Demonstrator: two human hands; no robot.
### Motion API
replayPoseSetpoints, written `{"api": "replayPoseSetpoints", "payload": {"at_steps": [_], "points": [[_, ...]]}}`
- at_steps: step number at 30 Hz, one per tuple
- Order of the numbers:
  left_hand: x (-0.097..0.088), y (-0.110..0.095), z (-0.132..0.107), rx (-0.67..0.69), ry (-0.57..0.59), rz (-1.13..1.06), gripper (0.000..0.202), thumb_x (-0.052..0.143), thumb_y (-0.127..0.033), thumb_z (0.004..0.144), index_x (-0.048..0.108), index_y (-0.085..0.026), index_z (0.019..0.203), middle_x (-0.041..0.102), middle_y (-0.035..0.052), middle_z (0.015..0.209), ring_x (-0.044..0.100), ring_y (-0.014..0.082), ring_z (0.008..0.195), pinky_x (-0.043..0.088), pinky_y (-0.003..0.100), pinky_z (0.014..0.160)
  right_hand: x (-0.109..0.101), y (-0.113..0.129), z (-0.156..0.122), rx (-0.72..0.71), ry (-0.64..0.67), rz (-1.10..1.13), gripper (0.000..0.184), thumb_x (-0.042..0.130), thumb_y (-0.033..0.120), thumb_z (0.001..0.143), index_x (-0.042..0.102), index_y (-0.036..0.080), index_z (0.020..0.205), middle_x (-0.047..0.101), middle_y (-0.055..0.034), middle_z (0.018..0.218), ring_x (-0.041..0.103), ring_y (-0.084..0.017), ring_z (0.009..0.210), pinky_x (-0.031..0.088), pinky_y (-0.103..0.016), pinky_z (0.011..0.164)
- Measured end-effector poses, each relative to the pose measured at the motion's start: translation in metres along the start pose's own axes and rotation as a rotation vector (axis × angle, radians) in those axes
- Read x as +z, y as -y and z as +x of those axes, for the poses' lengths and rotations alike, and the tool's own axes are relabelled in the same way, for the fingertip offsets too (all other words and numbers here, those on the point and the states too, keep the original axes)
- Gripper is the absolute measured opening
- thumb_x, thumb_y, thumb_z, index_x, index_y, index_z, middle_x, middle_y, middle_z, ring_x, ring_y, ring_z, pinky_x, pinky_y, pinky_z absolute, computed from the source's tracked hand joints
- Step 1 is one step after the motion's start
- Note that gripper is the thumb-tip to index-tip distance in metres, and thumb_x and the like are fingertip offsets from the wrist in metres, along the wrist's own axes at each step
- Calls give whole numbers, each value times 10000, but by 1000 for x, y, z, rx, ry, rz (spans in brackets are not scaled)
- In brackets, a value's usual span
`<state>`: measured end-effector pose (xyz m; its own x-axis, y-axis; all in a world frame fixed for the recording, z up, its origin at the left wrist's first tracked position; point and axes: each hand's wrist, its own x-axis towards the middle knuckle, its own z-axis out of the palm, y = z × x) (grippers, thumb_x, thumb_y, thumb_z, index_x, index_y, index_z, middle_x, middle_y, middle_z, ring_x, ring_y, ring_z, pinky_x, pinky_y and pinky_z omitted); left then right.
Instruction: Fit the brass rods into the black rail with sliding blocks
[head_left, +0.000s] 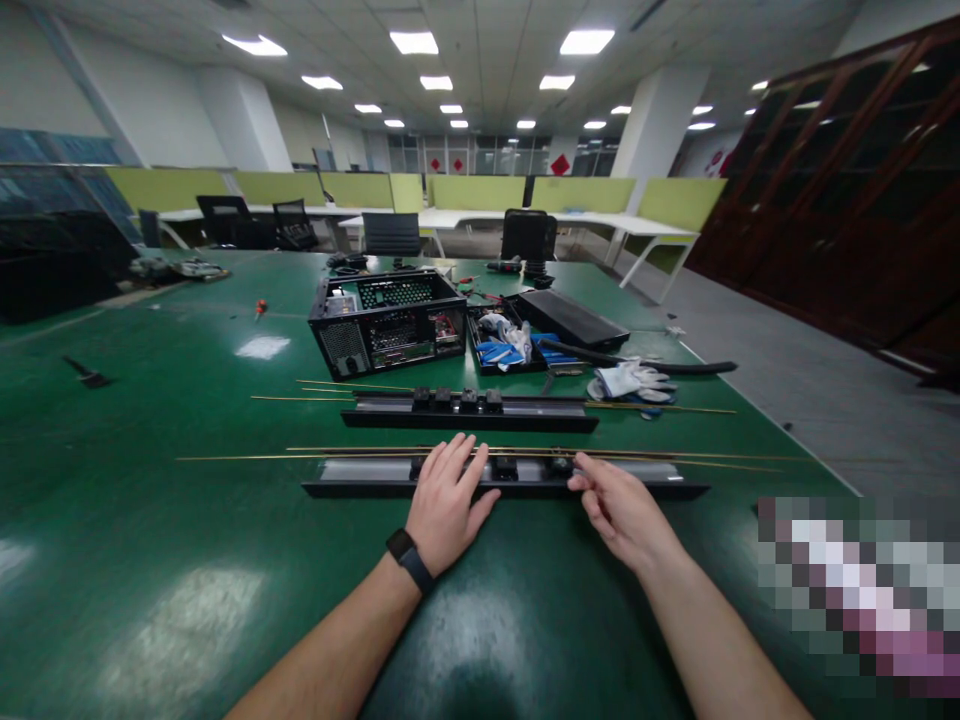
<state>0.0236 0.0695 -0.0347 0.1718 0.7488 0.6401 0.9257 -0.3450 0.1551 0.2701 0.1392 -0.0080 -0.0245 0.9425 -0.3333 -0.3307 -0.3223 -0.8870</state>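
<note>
A long black rail (360, 484) with a grey top lies across the green table (150, 520) close to me, with small black blocks (504, 466) on it. My left hand (444, 500), wearing a dark wristband, rests flat on the rail with fingers stretched out. My right hand (616, 505) touches the rail's front edge a little to the right; its fingers are loosely curled and seem to hold nothing. Thin brass rods (247, 457) lie along the rail. A second black rail (525, 412) with several blocks lies just behind.
Behind the rails stand an open black computer case (386, 325), a black tray of parts (501, 345), a flat black panel (574, 318), a black hose (675, 366) and white gloves (630, 378). Office chairs and desks fill the back. The table's right edge borders a grey floor.
</note>
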Motion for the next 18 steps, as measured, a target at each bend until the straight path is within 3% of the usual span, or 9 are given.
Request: {"api": "replayPoseSetpoints", "payload": {"at_steps": [2,7,13,18], "points": [[-1,-1,0,-3,5,1,538,590,-337,916,470,-204,1423,544,146,1407,454,307,1361,361,527,1127,0,0,0,18,-4,-16,193,693,298,852,567,153,866,661,-43,663,406,-42,311,198,-123,216],[-1,0,0,-6,29,10,531,593,-339,916,481,-179,1410,529,149,1422,435,300,1375,341,513,1144,-11,9,6,-61,-238,81,177,672,292,860,531,187,840,590,27,573,414,-48,312,222,-113,219],[0,0,-1,2,22,8,540,584,-336,921,462,-180,1424,525,145,1426,426,297,1382,340,511,1145,-2,-1,3,-8,-4,-8,207,713,297,829,587,141,879,649,-33,648,402,-38,310,192,-120,217],[-1,1,-1,1,30,5,554,586,-332,918,449,-187,1434,521,148,1430,424,302,1383,345,523,1140,-9,7,6,-42,-197,82,165,637,316,887,550,178,867,609,9,586,415,-50,313,222,-116,220]]}}
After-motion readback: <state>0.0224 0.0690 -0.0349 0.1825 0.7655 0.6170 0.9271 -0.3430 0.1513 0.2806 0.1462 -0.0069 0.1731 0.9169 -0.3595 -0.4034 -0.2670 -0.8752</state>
